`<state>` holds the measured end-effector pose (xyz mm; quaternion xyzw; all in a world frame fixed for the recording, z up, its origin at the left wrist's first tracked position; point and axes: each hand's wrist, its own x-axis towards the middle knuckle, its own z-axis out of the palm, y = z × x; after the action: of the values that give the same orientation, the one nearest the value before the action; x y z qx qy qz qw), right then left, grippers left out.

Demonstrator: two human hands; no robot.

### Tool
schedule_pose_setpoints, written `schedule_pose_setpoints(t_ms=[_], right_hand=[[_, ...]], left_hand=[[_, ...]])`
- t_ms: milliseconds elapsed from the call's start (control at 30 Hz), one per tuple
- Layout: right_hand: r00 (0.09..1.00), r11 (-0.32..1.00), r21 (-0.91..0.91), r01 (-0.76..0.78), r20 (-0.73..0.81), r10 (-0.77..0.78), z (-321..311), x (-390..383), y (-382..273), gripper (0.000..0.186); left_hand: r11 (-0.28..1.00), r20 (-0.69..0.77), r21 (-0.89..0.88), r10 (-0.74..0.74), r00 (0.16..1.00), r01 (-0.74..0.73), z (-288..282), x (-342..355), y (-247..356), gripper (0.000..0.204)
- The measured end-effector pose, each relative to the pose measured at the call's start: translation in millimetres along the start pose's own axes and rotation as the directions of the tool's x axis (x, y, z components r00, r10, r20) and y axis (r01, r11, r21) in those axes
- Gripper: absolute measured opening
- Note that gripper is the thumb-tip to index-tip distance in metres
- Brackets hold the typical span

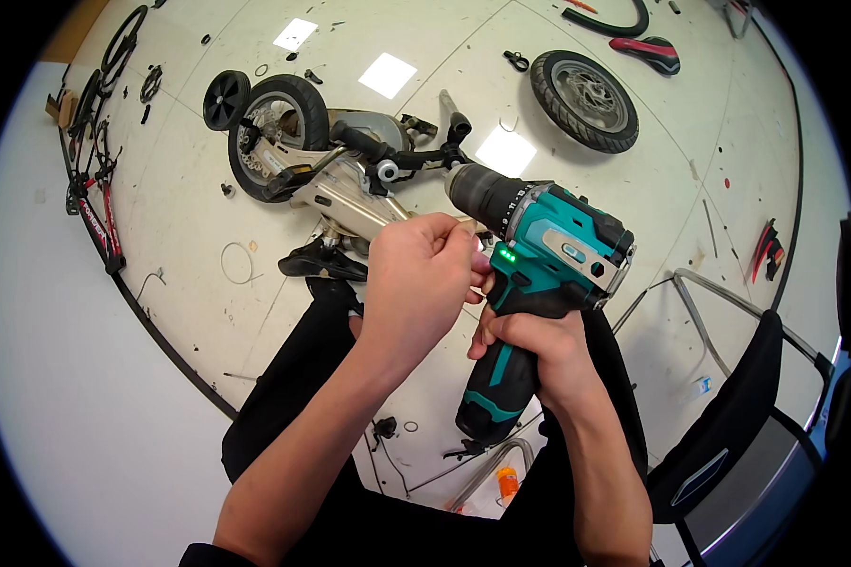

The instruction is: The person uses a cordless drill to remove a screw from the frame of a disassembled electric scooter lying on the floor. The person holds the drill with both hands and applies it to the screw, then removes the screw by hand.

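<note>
A teal and black cordless drill (pixel 563 241) is held up in front of me, its black chuck pointing to the upper left and three green lights lit on its side. My right hand (pixel 548 345) is wrapped round its grip. Beside the drill's front, my left hand (pixel 421 279) is closed, thumb and fingers pinched together. Whatever sits between those fingertips is hidden. Beyond both hands a small scooter-like frame (pixel 355 194) lies on the floor with a fat-tyred wheel (pixel 298 123), black handlebar grips and a black saddle (pixel 321 265).
A loose wheel with a disc (pixel 586 99) lies at the far right, near a red and black saddle (pixel 648 54). Red bicycle frame parts (pixel 99 213) lean by the left wall. A chair (pixel 728 416) stands at right. Small parts and an orange bottle (pixel 508 484) are scattered about.
</note>
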<state>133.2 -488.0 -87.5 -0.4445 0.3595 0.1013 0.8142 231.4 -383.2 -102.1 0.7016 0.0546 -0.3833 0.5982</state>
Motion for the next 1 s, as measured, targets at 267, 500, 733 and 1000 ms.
schedule_pose_setpoints(t_ms=[267,500,733,1000], right_hand=[[1.0,1.0,0.012,0.003,0.016,-0.003,0.2,1.5,1.6,0.029],[1.0,1.0,0.011,-0.001,0.007,0.0,0.6,2.5,2.5,0.029],[1.0,1.0,0.025,0.003,0.016,-0.003,0.0,2.0,2.0,0.027],[1.0,0.999,0.03,-0.011,0.014,0.011,-0.7,2.2,1.2,0.026]], left_hand=[[1.0,0.0,0.018,0.022,1.0,-0.022,-1.1,0.3,-1.6,0.025],[1.0,0.006,0.017,0.015,1.0,-0.015,-1.2,0.3,-1.9,0.025],[1.0,0.005,0.012,0.017,1.0,-0.017,-1.3,-0.4,-0.7,0.026],[1.0,-0.002,0.002,0.013,1.0,-0.013,-0.4,-0.3,-0.4,0.026]])
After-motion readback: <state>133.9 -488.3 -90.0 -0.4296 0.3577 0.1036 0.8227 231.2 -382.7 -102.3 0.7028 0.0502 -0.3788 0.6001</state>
